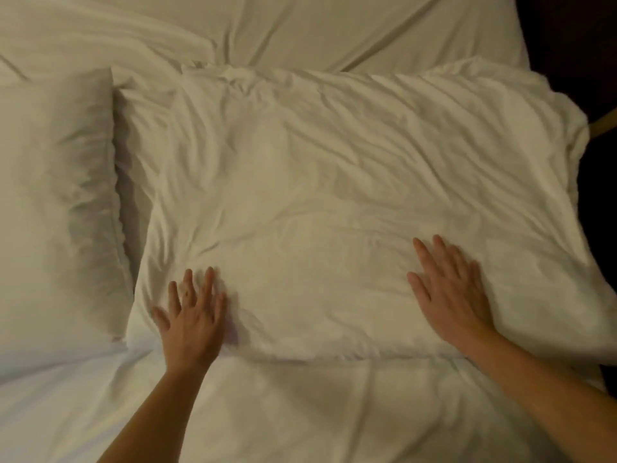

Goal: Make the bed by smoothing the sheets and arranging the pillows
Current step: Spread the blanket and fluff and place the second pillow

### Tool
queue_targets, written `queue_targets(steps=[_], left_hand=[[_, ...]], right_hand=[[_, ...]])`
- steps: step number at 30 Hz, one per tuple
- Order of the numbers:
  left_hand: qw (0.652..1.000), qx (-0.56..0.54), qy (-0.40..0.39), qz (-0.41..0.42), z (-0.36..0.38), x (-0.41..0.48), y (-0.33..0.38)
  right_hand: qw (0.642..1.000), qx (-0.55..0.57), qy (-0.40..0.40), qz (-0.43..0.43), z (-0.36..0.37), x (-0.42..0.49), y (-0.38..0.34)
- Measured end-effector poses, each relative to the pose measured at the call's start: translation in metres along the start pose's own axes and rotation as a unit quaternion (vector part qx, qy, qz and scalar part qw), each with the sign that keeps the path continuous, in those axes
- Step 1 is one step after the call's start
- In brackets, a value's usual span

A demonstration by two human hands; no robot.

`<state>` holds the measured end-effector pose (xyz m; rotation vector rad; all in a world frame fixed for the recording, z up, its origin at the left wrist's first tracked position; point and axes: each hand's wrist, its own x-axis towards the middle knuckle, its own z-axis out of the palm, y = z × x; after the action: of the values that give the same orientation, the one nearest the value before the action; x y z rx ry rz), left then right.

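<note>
**Two flat palms on the big pillow**

Two pillows share this bed, all in white. Underneath everything, the sheet point(334, 31) runs creased across the far side, and more white bedding point(267, 412) covers the near side under both forearms. Centre stage is the large pillow point(334, 195), heavily wrinkled, filling the middle and right of the bed, its right corner hanging out toward the dark edge. Just beside it on the left sits the second pillow point(56, 212), plumper and smoother. Now the hands: left hand point(192, 319) spread flat on the big pillow's near left corner, fingers splayed, gripping nothing. Right hand point(447, 289) likewise pressed palm-down near the right end, fingers released.
</note>
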<state>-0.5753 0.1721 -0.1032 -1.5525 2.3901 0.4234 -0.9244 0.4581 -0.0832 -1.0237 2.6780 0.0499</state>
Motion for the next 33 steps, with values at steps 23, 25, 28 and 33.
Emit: queue_targets(steps=[23,25,28,33], left_hand=[[0.992,-0.115,-0.042,-0.04,0.019,-0.012,-0.052],[0.993,-0.087,-0.033,-0.066,0.021,-0.016,-0.038],[0.994,-0.085,0.007,-0.065,0.018,-0.024,-0.001],[0.991,-0.076,0.003,0.108,0.009,-0.016,0.091]], right_hand=[[0.996,-0.055,-0.058,0.03,0.023,-0.024,0.039],[0.997,-0.039,-0.063,0.038,0.019,-0.024,0.04],[0.997,-0.02,-0.038,0.057,0.008,-0.03,0.047],[0.99,-0.008,0.015,0.141,-0.014,-0.049,0.079]])
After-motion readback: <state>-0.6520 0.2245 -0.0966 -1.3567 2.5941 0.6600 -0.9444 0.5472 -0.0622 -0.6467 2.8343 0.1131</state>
